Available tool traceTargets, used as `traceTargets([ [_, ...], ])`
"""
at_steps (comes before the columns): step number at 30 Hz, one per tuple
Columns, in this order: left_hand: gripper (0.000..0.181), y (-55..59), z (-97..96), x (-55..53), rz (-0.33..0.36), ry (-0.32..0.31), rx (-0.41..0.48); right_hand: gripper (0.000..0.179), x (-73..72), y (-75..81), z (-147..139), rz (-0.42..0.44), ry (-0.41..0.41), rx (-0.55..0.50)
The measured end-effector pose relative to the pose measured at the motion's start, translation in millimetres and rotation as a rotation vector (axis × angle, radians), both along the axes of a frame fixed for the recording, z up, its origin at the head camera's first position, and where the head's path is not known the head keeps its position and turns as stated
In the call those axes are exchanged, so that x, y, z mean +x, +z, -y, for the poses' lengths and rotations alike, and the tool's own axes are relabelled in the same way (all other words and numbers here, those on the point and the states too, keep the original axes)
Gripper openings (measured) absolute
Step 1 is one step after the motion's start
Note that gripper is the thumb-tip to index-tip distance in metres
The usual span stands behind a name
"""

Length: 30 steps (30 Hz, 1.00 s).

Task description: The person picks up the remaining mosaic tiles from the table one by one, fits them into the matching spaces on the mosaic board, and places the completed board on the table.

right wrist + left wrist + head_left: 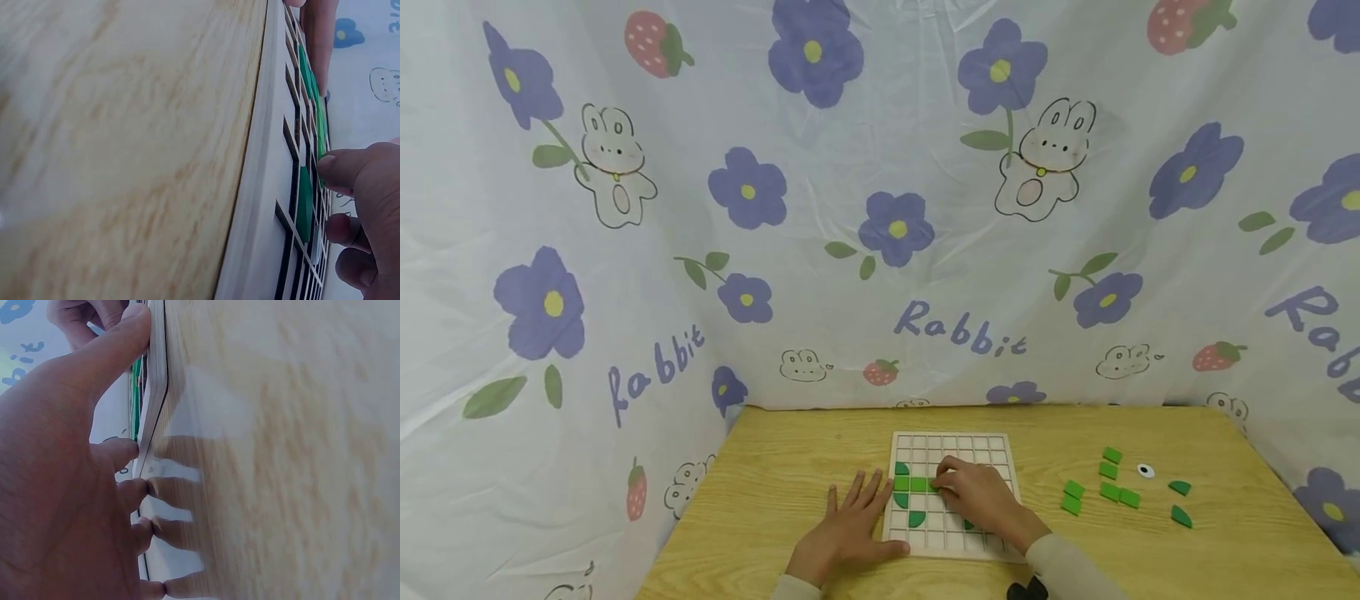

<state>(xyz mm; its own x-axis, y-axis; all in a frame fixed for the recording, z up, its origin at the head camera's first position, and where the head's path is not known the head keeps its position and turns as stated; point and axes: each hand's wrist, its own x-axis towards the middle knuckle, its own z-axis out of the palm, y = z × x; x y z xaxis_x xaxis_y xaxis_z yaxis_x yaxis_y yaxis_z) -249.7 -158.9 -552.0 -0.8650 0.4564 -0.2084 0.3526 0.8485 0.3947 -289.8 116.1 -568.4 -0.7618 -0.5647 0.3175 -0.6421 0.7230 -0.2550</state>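
A pale grid board [940, 537] lies on the table, with several green pieces in its left cells. My left hand [848, 533] spreads its fingers along the board's left side, the thumb touching the near-left corner. In the left wrist view, that thumb rests on the board's edge. My right hand [981, 497] reaches over the board and pinches a green square tile [934, 483] at the right end of a row, beside another green square [918, 484]. Green quarter-circles [917, 519] sit above and below this row. Part of another green piece [968, 525] shows beneath my right hand.
Right of the board lie several loose green squares [1109, 491], a white eye disc [1145, 471] and two green quarter-circles [1182, 517]. A black object [1027, 590] shows at the near edge. A printed curtain [820, 275] hangs behind the wooden table [775, 492].
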Motion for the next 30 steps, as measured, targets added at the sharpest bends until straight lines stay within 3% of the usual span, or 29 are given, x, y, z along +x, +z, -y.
traceTargets([
  [9, 0.103, 1.7, 0.5, -0.8, 0.006, 0.005, 0.007, 0.011, -0.1, -0.2, 0, -0.04, -0.011, -0.015],
  [16, 0.104, -1.1, 1.0, 0.2, -0.002, 0.006, 0.019, 0.008, 4.4, 8.5, -12, -0.054, -0.038, -0.111],
  [30, 0.104, 2.1, 0.9, 0.4, 0.006, -0.002, 0.023, 0.011, 3.8, 34.5, -73, -0.052, -0.229, -0.149],
])
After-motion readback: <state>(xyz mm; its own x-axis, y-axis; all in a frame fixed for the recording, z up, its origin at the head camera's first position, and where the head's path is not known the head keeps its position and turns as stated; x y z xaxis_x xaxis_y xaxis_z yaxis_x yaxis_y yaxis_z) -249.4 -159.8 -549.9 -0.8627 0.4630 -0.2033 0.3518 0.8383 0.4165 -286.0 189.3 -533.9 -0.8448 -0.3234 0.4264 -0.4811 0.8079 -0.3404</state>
